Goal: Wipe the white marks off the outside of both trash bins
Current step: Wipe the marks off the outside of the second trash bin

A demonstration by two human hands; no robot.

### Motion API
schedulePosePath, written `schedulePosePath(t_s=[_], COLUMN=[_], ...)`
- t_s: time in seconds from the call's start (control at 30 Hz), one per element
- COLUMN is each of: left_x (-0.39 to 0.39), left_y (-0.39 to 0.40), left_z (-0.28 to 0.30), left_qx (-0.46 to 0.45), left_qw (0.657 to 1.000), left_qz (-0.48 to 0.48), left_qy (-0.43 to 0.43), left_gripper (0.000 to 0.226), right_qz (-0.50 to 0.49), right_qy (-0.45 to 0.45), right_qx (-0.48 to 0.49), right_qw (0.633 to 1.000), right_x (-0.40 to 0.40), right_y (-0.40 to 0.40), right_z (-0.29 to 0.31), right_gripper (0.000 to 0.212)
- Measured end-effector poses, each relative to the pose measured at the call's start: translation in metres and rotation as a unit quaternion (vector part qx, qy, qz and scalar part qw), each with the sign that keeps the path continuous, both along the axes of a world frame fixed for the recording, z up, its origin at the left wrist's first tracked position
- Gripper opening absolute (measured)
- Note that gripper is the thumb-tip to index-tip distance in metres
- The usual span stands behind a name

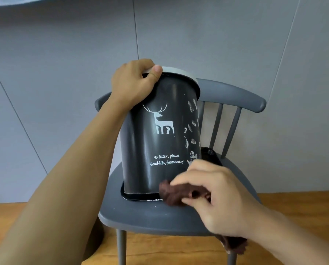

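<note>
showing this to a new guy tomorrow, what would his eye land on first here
First the dark trash bin in the middle, tilted on a grey chair, with its white deer print and a scatter of white marks down its right side. Next the two hands: the left hand grips the bin's pale rim at the top, and the right hand holds a brown cloth by the bin's lower right corner.

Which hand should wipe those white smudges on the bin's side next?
The right hand: it already holds the brown cloth just below the white marks. The left hand grips the bin by its rim.
</note>
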State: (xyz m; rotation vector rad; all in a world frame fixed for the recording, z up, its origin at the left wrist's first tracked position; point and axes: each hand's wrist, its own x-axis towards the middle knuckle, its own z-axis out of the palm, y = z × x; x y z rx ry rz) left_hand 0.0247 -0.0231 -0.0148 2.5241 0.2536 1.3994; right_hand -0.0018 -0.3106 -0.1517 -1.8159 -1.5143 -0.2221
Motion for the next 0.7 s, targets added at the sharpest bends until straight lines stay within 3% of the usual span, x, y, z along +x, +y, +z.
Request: schedulePosePath(t_s=[0.17,0.33,0.5,0.63,0.7], left_x=[0.000,-0.003,-0.005,-0.008,-0.009], left_y=[0.002,0.006,0.010,0.007,0.006], left_z=[0.000,-0.002,-0.003,-0.003,-0.003], left_qx=[-0.002,-0.009,-0.015,-0.021,-0.025], left_qw=[1.000,1.000,1.000,1.000,1.000], left_qz=[0.010,0.009,0.019,0.000,-0.007], left_qy=[0.003,-0.001,0.000,-0.001,-0.002], left_gripper=[0.043,0.038,0.043,0.046,0.045], right_qz=[-0.062,-0.014,-0.071,-0.089,-0.104], right_qy=[0.000,-0.020,0.146,0.243,0.249], right_qx=[0.065,-0.080,0.091,0.152,0.163], right_qw=[0.996,0.996,0.983,0.954,0.949], right_x=[-0.005,-0.014,0.005,0.018,0.020], right_y=[0.015,0.007,-0.012,-0.013,-0.012], right_z=[0.002,-0.010,0.001,0.005,0.005], right_gripper=[0.042,0.044,0.028,0.024,0.027])
